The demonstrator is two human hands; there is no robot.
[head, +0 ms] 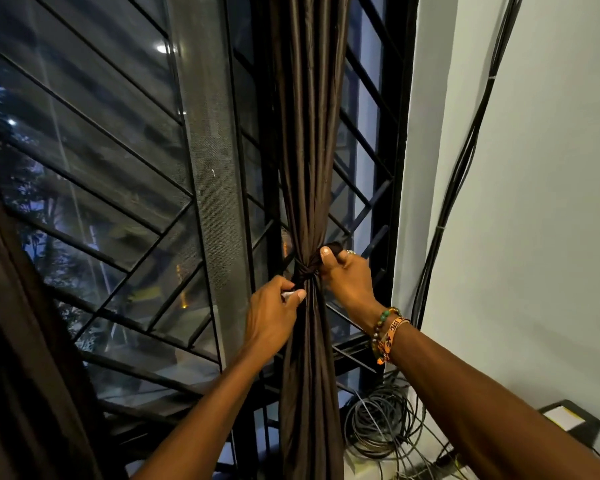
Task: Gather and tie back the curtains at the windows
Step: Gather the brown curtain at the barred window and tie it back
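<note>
A dark brown curtain [309, 140] hangs gathered into a narrow bundle in front of the barred window [94, 157]. A dark tie-back strip [307, 271] is wrapped and knotted around its middle. My left hand [274, 317] pinches one end of the tie at the bundle's left side. On the right of the knot, my right hand [347, 275] grips the other end, with the thumb pressed against the knot. A second brown curtain [21, 341] hangs at the far left edge.
A white wall [534, 202] stands on the right with black cables [465, 161] running down it. Coiled cables [378, 424] lie on the floor below the window. A small black and white box [568, 420] sits at the lower right.
</note>
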